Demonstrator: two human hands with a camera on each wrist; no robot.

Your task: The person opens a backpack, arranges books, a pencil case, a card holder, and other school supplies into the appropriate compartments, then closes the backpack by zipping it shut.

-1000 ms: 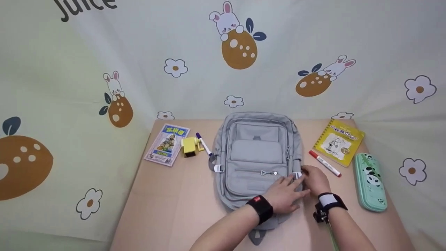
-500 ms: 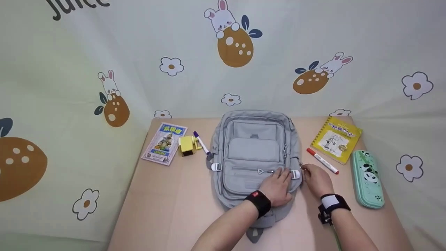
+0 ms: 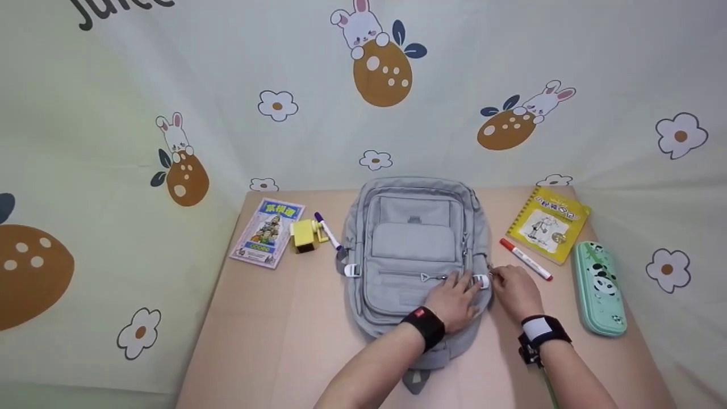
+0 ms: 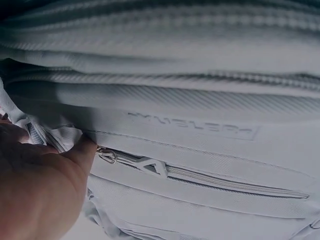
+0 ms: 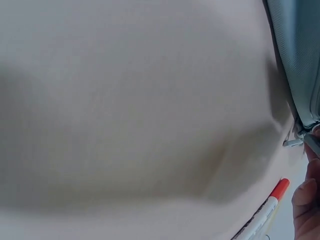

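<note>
A grey backpack (image 3: 417, 244) lies front side up on the table, its zipped front pocket and strap buckles showing. On its lower right front rests my left hand (image 3: 454, 301), fingers extended toward the white buckle (image 3: 481, 281). The left wrist view has the thumb (image 4: 82, 150) against the fabric beside the front pocket's zipper pull (image 4: 152, 166). Along the bag's right edge, my right hand (image 3: 517, 292) pinches a zipper pull (image 5: 312, 143); a second zipper pull (image 5: 292, 143) hangs beside it. Only part of the right hand shows in the right wrist view.
Right of the bag lie a red-capped marker (image 3: 526, 259), a yellow spiral notebook (image 3: 548, 224) and a green panda pencil case (image 3: 600, 289). On the left are a pink booklet (image 3: 267, 233), a yellow crank pencil sharpener (image 3: 304, 236) and a purple-capped marker (image 3: 328, 231).
My left hand has drawn back left from beside the right hand and settled on the bag's front. The right hand stays at the bag's right edge. The head view has shifted slightly.
</note>
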